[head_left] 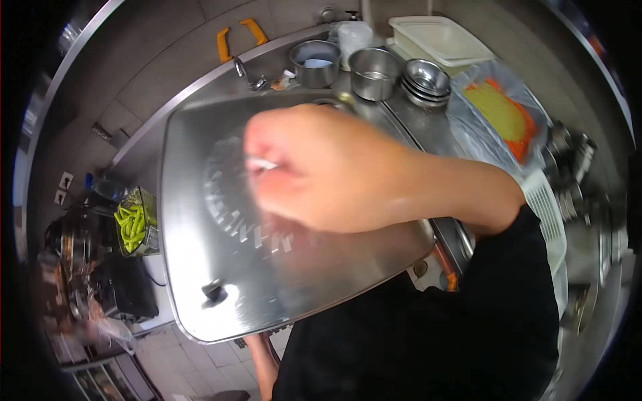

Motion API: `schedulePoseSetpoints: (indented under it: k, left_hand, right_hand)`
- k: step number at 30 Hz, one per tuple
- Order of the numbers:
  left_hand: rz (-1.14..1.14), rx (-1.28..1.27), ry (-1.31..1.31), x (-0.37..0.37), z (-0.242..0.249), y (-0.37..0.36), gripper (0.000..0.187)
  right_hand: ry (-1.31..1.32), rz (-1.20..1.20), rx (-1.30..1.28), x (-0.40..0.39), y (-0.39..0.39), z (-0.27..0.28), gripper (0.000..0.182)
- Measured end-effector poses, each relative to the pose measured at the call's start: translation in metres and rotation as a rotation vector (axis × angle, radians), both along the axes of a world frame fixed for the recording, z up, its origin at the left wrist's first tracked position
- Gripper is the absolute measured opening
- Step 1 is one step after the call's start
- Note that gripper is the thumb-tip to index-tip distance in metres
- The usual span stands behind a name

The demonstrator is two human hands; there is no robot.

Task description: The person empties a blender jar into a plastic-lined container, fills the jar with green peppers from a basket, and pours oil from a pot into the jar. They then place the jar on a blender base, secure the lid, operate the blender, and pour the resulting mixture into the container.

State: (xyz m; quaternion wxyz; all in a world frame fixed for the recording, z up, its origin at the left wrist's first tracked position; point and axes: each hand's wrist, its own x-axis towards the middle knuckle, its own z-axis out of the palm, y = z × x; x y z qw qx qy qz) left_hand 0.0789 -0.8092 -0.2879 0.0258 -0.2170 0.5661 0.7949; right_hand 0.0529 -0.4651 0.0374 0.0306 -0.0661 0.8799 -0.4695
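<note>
The right hand (pixel 341 167) is blurred, its fingers curled tightly around a small white piece (pixel 263 164), mostly hidden in the fist. Directly beneath the fingers spreads a tilted metal sheet (pixel 194 180); whether they touch it is unclear. The left hand is hidden behind the sheet, so its grip cannot be told. Bare metal runs left of the fingers to the rim; beyond them, pots (pixel 376 77) line the worktop (pixel 428 123).
</note>
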Motion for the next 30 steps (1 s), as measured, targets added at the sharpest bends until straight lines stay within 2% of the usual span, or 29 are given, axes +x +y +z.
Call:
schedulePoseSetpoints:
  k: [3,5,6,9,11,12,13,15,16,17,19,21,23,26,28,30]
  left_hand:
    - [-0.226,-0.005,-0.015,-0.026,-0.008,-0.032,0.026]
    - [-0.371,-0.009,-0.014,-0.04,-0.018,-0.052,0.027]
    - [-0.443,-0.01,-0.01,-0.046,-0.021,-0.058,0.027]
    - [-0.691,-0.032,0.013,-0.061,-0.018,-0.06,0.028]
    - [-0.811,-0.131,-0.09,-0.061,-0.017,-0.058,0.027]
    - [-0.911,0.011,0.006,-0.074,-0.058,-0.064,0.027]
    - [-0.975,0.036,-0.023,-0.065,-0.042,-0.053,0.029]
    - [-1.16,0.098,0.038,-0.057,-0.04,-0.038,0.028]
    - [-1.272,0.078,0.054,-0.039,-0.011,-0.03,0.033]
    - [-1.331,0.087,0.049,-0.028,-0.008,-0.02,0.033]
    - [-1.281,-0.044,-0.005,-0.006,-0.014,-0.011,0.039]
    - [-1.393,-0.04,-0.034,0.006,-0.037,-0.002,0.042]
    - [-1.441,-0.146,-0.088,0.026,-0.064,0.005,0.042]
    - [-1.588,-0.289,-0.158,0.041,-0.124,0.01,0.043]
    - [-1.668,-0.388,-0.22,0.053,-0.166,0.013,0.041]
    - [-1.71,-0.473,-0.25,0.069,-0.2,0.02,0.04]
  right_hand:
    - [-0.014,-0.164,-0.003,0.056,-0.04,0.005,0.014]
    - [0.028,-0.421,-0.204,0.093,-0.076,0.007,0.016]
    - [0.037,-0.464,-0.178,0.109,-0.092,0.013,0.016]
    - [-0.027,-0.721,-0.227,0.167,-0.131,0.017,0.017]
    - [0.029,-0.875,-0.244,0.202,-0.152,0.011,0.016]
    - [0.035,-0.918,-0.161,0.22,-0.162,0.01,0.015]
    - [0.045,-1.007,-0.145,0.237,-0.172,0.006,0.015]
    - [0.036,-1.097,-0.133,0.27,-0.19,-0.006,0.016]
    - [0.04,-1.166,-0.12,0.289,-0.197,-0.014,0.016]
    - [0.065,-1.214,-0.135,0.304,-0.203,-0.021,0.016]
    - [0.094,-1.284,-0.144,0.336,-0.218,-0.038,0.016]
    - [0.142,-1.387,-0.164,0.363,-0.236,-0.059,0.019]
    - [0.147,-1.491,-0.203,0.384,-0.258,-0.084,0.019]
    - [0.005,-1.547,-0.28,0.41,-0.28,-0.116,0.02]
    - [-0.148,-1.677,-0.467,0.422,-0.288,-0.146,0.023]
    - [-0.188,-1.715,-0.548,0.428,-0.291,-0.181,0.024]
